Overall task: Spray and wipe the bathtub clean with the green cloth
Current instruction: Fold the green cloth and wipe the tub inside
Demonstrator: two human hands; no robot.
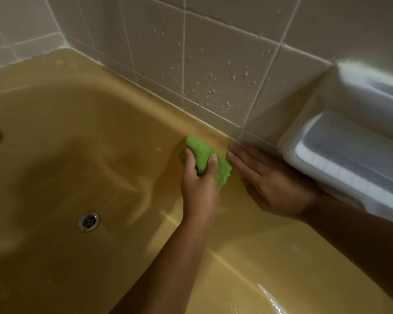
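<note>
Left forearm: enters from the bottom edge and reaches up across the basin toward the far side.
Left hand: fingers curled over the green cloth, pinching a fold and pressing it down.
Green cloth: bunched on the upper inner wall of the yellow bathtub, just under the far rim, near the tiled wall.
Cloth axis: upper left to lower right, roughly parallel to the rim; the free end points up-left, beyond the left fingertips.
Right hand: flat on the rim, fingers straight, holding nothing; its fingertips lie just beside the cloth's right edge.
Nearer hand: left, in contact with the cloth.
Probable stroke: along the rim line, following the cloth's axis.
</note>
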